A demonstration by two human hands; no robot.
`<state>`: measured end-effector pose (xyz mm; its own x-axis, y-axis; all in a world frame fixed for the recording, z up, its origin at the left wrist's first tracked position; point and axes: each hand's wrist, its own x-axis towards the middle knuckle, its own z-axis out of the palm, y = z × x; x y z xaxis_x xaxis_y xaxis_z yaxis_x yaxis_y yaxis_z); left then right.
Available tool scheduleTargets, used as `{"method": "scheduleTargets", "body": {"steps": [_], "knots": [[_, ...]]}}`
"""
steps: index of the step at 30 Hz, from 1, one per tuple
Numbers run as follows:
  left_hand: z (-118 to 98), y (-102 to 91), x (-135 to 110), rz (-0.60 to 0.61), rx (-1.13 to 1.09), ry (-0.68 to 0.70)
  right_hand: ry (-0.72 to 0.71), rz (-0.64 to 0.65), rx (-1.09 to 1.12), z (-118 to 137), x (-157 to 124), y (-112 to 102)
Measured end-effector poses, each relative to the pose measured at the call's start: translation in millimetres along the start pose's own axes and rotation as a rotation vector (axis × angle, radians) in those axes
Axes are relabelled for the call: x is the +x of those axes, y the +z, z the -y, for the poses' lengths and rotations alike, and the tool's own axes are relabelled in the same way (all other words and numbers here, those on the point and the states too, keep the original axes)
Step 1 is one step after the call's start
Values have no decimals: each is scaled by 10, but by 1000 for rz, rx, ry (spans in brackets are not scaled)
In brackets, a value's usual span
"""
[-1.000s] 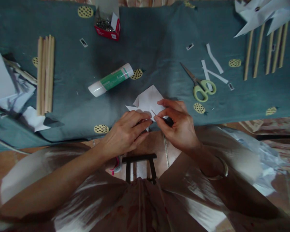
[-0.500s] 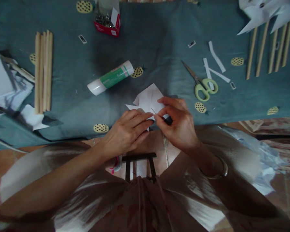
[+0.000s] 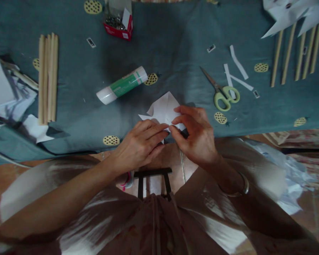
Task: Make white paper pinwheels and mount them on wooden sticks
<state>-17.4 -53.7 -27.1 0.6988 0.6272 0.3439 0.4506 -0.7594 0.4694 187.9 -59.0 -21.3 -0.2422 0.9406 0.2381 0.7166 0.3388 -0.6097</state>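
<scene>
A white folded paper pinwheel [image 3: 163, 108] lies on the teal cloth [image 3: 175, 46] near the table's front edge. My left hand [image 3: 140, 143] rests on its near left part, fingers pressed flat on the paper. My right hand [image 3: 195, 132] is curled over the paper's right side, thumb and forefinger pinched together at its centre. In the earlier frames a thin pin showed in that pinch; it is hidden now. Both hands meet at the middle of the paper.
A glue stick [image 3: 122, 85] lies behind the paper at left, green-handled scissors [image 3: 220, 92] at right with paper strips [image 3: 238, 67]. A red box of pins [image 3: 118, 24] stands at the back. Wooden sticks [image 3: 48, 78] lie far left; finished pinwheels on sticks [image 3: 295, 42] far right.
The thin pin seen between my right thumb and forefinger has gone down out of sight at the paper's centre. My right fingers have closed lower over the paper. The left hand has hardly moved.
</scene>
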Motion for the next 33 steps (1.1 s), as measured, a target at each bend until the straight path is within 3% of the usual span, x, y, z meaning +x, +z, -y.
{"method": "scheduleTargets", "body": {"steps": [10,20,26,33], "knots": [[-5,7,-6,-6,37,10,-110,65,-61,-23,-36,32],[-9,-3,8,8,91,23,-157,-3,-58,-64,-103,186],[-2,-4,22,16,125,46,-133,37,-12,-43,-51,29],[42,-77,24,-15,122,64,10,-50,-40,-148,37,-149]]}}
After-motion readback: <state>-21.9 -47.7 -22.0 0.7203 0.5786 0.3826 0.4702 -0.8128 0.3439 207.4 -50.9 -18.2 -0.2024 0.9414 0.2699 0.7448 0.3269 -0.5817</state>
